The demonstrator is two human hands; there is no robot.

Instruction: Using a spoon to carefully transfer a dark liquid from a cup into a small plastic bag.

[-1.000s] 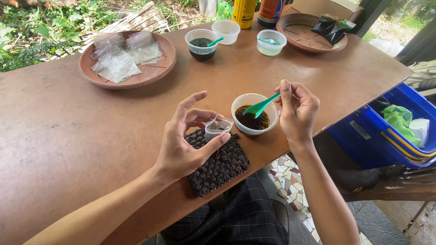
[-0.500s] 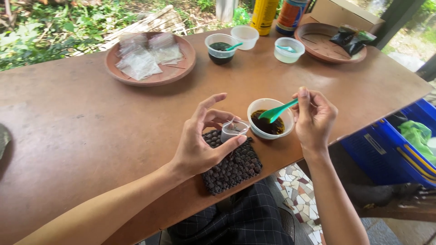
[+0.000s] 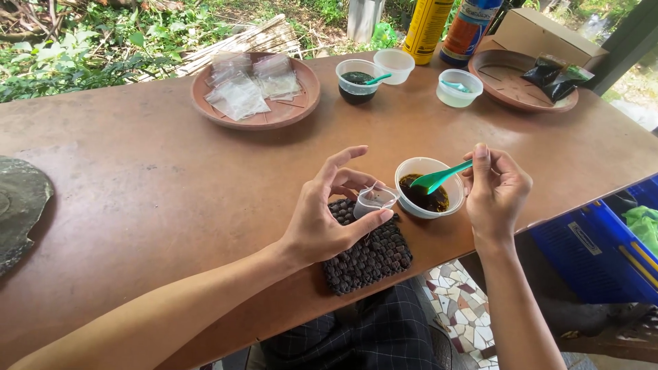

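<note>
Brown wooden table (image 3: 137, 185) fills most of the view, grass and plants beyond its far edge. Grey stone slab (image 3: 20, 205) at the left edge, blue plastic crate (image 3: 603, 253) below the table on the right.

Left hand (image 3: 322, 219) is half open: thumb and index finger pinch a small clear plastic cup (image 3: 373, 201), other fingers spread and lifted. Cup sits tilted just above a dark woven mat (image 3: 367, 250) at the near table edge, touching range of the bowl beside it.

Right hand (image 3: 497, 192) is narrowly closed, fingertips pinching the handle end of a green plastic spoon (image 3: 439, 179). Spoon tip rests in a white bowl (image 3: 428, 188) of dark sauce, just right of the cup.

Packages, far side:
- Cardboard box (image 3: 541, 31), tan, far right corner.
- Clay plate (image 3: 257, 92) left of centre, holding a pile of small clear plastic bags (image 3: 250, 85), flat, empty-looking.
- Second clay plate (image 3: 521, 82) on the right, with two small dark sauce packets (image 3: 555, 72) on its right side.
- Yellow bottle (image 3: 426, 27) and an orange-and-blue bottle (image 3: 469, 27) side by side at the far edge, tops out of view.
- Three small tubs between the plates: one with dark sauce and a green spoon (image 3: 356, 81), one empty-looking (image 3: 395, 65) touching it, one with clear liquid and a spoon (image 3: 458, 88) set apart to the right.
</note>
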